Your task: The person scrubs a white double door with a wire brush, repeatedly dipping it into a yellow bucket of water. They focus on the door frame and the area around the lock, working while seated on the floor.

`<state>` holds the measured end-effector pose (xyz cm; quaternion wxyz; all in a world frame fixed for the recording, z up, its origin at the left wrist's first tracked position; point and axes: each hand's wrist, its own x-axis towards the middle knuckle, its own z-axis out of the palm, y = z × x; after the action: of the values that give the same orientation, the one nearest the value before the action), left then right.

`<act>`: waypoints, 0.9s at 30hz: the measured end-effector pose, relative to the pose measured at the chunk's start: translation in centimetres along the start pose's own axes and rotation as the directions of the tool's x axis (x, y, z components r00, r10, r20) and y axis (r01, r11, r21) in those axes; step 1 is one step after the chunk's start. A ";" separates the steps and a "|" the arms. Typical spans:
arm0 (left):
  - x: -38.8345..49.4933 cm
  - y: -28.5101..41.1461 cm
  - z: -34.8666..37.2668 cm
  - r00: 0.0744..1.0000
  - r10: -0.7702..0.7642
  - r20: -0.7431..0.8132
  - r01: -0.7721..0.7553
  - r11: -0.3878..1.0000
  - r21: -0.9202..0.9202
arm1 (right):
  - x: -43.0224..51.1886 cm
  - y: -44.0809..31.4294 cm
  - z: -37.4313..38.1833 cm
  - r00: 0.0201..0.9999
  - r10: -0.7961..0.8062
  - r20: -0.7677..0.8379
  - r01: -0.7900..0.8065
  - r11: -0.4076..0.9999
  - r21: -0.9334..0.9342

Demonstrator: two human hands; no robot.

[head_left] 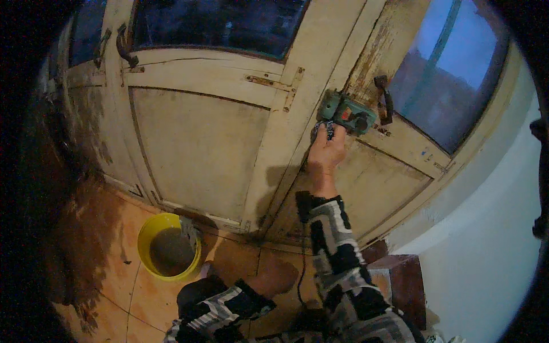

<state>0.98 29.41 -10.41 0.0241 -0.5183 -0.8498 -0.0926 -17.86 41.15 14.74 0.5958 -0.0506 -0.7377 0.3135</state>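
My right hand (327, 151) reaches up to the door and grips a dark scouring pad (319, 127), pressed at the lower edge of a green metal rim lock (354, 115). The lock sits across the seam between two cream-painted wooden door leaves (296, 141), and its paint looks worn. To the right of the lock is a dark pull handle (385, 100). My left hand (274, 276) hangs low over the tiled floor, blurred and dim; its fingers cannot be made out.
A yellow bucket (145, 253) of murky water stands on orange floor tiles (116, 287), a greyish cloth (188, 229) over its rim. A brown box-like block (407, 283) sits by the white wall (476, 257). A thin dark cord (303, 266) hangs beside my right sleeve.
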 end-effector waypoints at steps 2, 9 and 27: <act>0.1 0.2 2.9 0.988 0.040 -0.148 -0.025 0.994 0.105 | 0.3 1.5 -2.0 0.961 -0.226 0.157 0.247 0.961 -0.128; 0.0 -0.5 4.5 0.942 0.139 -0.304 -0.097 0.984 0.147 | 0.4 4.3 -7.7 0.758 -0.317 0.570 0.490 0.853 -0.178; 0.2 -0.1 1.1 0.973 0.145 -0.180 -0.174 0.972 -0.159 | 3.5 2.9 -4.6 0.697 -0.553 0.455 0.681 0.710 -0.179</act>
<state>0.87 29.79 -11.45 0.0574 -0.5756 -0.7889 -0.2075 -15.53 46.83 16.61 0.4993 0.1635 -0.8502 -0.0346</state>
